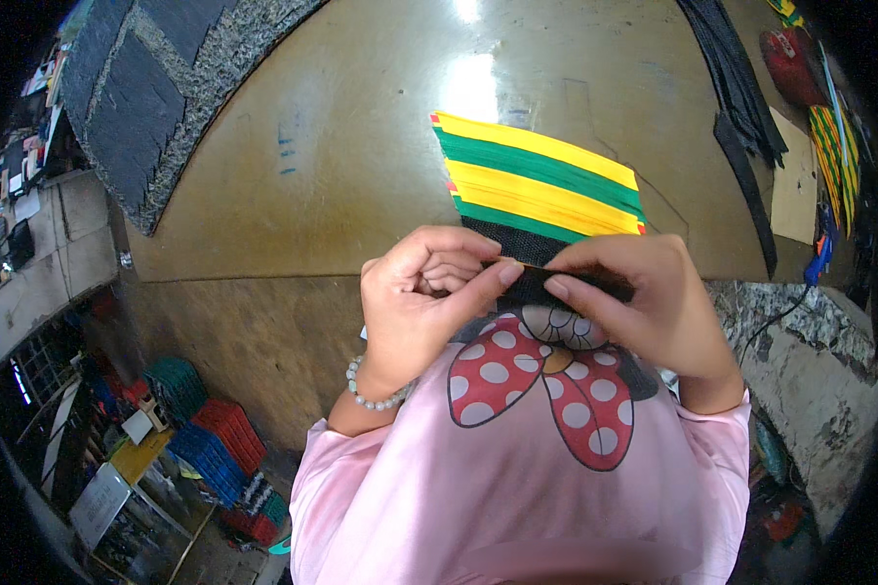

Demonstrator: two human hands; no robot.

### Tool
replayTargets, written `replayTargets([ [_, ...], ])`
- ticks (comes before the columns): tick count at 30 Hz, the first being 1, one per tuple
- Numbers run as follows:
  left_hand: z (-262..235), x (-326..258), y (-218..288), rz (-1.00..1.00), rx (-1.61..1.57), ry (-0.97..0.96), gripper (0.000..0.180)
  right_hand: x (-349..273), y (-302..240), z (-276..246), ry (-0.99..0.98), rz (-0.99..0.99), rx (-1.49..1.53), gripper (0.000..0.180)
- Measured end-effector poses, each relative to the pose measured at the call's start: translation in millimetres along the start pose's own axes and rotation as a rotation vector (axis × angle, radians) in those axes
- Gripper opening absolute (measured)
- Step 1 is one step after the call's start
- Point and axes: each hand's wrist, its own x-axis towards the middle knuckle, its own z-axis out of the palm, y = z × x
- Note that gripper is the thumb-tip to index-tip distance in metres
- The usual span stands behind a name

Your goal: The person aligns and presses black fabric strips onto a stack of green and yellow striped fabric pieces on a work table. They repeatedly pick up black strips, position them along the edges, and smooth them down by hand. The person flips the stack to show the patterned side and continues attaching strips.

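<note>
A striped woven piece (546, 180), with yellow and green bands and a black woven lower part, lies over the table edge nearest me. My left hand (429, 283) pinches the black part between thumb and forefinger, the other fingers curled in. My right hand (634, 292) pinches the same black edge a little to the right, thumb below and fingers above. A thin light-coloured line shows along the folded edge between the two thumbs. What lies inside the fold is hidden by my fingers.
The smooth brown table (341, 185) spreads out ahead of me. Dark woven slabs (137, 97) lie at its left, and black strips (741, 117) hang at the right beside a beige board (793, 175) and a red pouch (793, 63). Coloured woven stacks (226, 434) stand at lower left.
</note>
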Motion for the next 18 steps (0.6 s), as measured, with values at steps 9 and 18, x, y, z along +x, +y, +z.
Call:
replayTargets([
  [9, -36, 61, -23, 0.551, 1.101, 0.168, 0.022, 69, 32, 6, 0.014, 0.173, -0.041, 0.022],
  [18, -38, 64, -25, 0.434, 1.196, 0.099, 0.023, 80, 35, 18, 0.048, 0.284, -0.033, 0.019],
])
